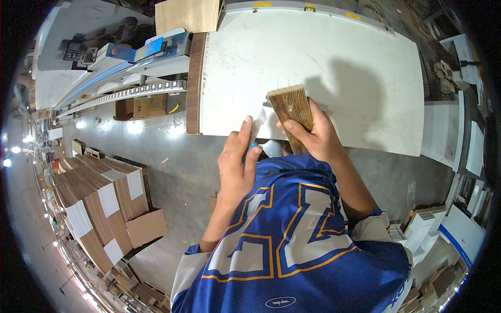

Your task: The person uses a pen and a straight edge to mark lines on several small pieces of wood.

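Observation:
In my right hand [321, 133] is a short brown wooden block [292, 109] with visible grain, tilted with its pale end pointing away from me. My thumb lies across its face and the fingers wrap round its far side. My left hand [237, 159] pinches a small, pale, see-through-looking piece with a blue part [254, 144] between thumb and fingers; its kind is not clear. Both hands are above the near edge of a white-topped table [250, 57], a short gap apart. A light strip [269, 123] shows behind the block at the table's edge.
A brown board edge [194, 83] runs along the table's left side, beside a machine with a long roller rail [125, 94]. Stacked brown panels [104, 193] stand on the floor at left. A cardboard box [148, 107] sits under the rail. White panels [441, 128] stand at right.

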The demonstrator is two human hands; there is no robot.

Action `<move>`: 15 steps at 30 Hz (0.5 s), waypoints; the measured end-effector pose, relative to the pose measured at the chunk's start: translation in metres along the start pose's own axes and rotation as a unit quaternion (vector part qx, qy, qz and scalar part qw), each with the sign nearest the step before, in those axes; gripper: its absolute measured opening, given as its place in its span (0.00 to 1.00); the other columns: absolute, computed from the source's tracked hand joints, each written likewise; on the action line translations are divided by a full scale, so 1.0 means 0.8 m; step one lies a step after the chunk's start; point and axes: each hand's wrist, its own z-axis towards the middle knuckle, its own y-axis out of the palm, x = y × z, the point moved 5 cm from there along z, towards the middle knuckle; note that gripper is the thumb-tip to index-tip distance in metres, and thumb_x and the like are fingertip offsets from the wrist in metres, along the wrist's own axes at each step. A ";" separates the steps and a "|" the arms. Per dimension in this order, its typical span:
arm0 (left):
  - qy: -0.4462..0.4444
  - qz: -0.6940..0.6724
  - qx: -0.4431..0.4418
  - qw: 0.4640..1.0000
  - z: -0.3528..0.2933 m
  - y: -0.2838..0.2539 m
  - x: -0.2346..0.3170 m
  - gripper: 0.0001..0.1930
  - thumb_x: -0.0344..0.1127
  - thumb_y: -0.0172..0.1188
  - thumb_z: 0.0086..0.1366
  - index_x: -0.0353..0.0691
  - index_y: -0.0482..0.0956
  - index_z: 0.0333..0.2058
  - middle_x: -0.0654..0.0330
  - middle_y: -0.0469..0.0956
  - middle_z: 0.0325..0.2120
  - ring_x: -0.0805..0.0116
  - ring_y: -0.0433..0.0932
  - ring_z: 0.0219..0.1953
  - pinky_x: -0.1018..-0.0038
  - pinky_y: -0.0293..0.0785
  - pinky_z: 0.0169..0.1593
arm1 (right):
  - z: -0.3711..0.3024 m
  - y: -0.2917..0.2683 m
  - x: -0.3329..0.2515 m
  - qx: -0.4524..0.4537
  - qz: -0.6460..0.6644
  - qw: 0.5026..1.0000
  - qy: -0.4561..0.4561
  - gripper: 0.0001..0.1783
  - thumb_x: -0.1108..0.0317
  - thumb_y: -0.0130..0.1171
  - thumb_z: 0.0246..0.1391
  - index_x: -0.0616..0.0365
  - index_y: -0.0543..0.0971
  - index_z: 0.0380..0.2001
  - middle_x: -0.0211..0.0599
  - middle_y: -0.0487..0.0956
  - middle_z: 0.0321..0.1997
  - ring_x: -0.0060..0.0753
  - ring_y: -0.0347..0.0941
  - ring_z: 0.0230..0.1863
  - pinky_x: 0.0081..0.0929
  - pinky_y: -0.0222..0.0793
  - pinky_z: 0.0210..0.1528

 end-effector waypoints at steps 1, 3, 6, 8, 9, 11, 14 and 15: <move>0.019 -0.008 0.015 1.000 0.002 0.006 0.001 0.28 0.31 0.61 0.68 0.40 0.71 0.66 0.50 0.73 0.32 0.53 0.74 0.31 0.63 0.73 0.39 | -0.002 0.006 0.006 -0.015 0.131 0.990 0.051 0.22 0.58 0.61 0.67 0.65 0.74 0.53 0.42 0.83 0.44 0.33 0.81 0.45 0.31 0.77 0.48; 0.012 0.014 0.007 1.000 0.005 0.021 -0.001 0.27 0.32 0.62 0.68 0.43 0.72 0.66 0.52 0.73 0.31 0.57 0.74 0.30 0.64 0.73 0.37 | -0.006 0.015 0.006 -0.049 0.174 0.981 0.064 0.20 0.64 0.53 0.72 0.65 0.70 0.59 0.40 0.80 0.49 0.25 0.76 0.50 0.29 0.73 0.54; 0.019 0.025 0.018 0.999 0.003 0.037 0.001 0.27 0.34 0.63 0.68 0.45 0.74 0.66 0.55 0.72 0.29 0.60 0.73 0.27 0.66 0.72 0.33 | -0.009 0.017 0.008 0.009 0.225 0.973 0.053 0.20 0.64 0.51 0.73 0.66 0.68 0.59 0.40 0.78 0.45 0.25 0.73 0.47 0.28 0.72 0.52; 0.016 0.026 0.015 0.999 0.000 0.045 0.002 0.27 0.34 0.64 0.68 0.46 0.74 0.66 0.56 0.71 0.28 0.61 0.72 0.25 0.66 0.71 0.31 | -0.009 0.014 0.010 0.033 0.191 0.980 0.043 0.19 0.63 0.50 0.73 0.66 0.68 0.58 0.40 0.77 0.44 0.26 0.73 0.46 0.29 0.72 0.50; 0.016 0.028 0.016 0.999 -0.001 0.046 0.003 0.27 0.34 0.64 0.68 0.46 0.74 0.66 0.56 0.71 0.28 0.61 0.72 0.25 0.66 0.71 0.31 | -0.009 0.011 0.010 0.054 0.157 0.985 0.037 0.18 0.63 0.50 0.73 0.66 0.68 0.57 0.40 0.77 0.43 0.26 0.73 0.45 0.30 0.72 0.49; 0.015 0.047 -0.004 0.999 -0.004 0.051 0.005 0.27 0.33 0.63 0.68 0.47 0.74 0.66 0.56 0.71 0.27 0.60 0.72 0.24 0.65 0.72 0.30 | -0.008 0.008 0.010 0.052 0.161 0.985 0.026 0.17 0.63 0.50 0.73 0.66 0.69 0.55 0.41 0.77 0.42 0.26 0.73 0.44 0.30 0.72 0.48; 0.005 0.048 -0.011 0.999 -0.002 0.054 0.006 0.27 0.33 0.62 0.69 0.48 0.73 0.67 0.56 0.71 0.27 0.60 0.72 0.24 0.65 0.72 0.30 | -0.011 0.007 0.010 0.052 0.170 0.984 0.024 0.15 0.63 0.50 0.73 0.65 0.69 0.52 0.41 0.77 0.41 0.27 0.73 0.43 0.29 0.71 0.46; -0.002 0.045 -0.017 0.999 -0.001 0.055 0.006 0.28 0.33 0.62 0.69 0.48 0.73 0.67 0.55 0.71 0.27 0.59 0.73 0.24 0.64 0.72 0.30 | -0.013 0.008 0.011 0.053 0.177 0.982 0.035 0.14 0.63 0.49 0.73 0.64 0.69 0.50 0.40 0.77 0.40 0.28 0.73 0.42 0.29 0.71 0.45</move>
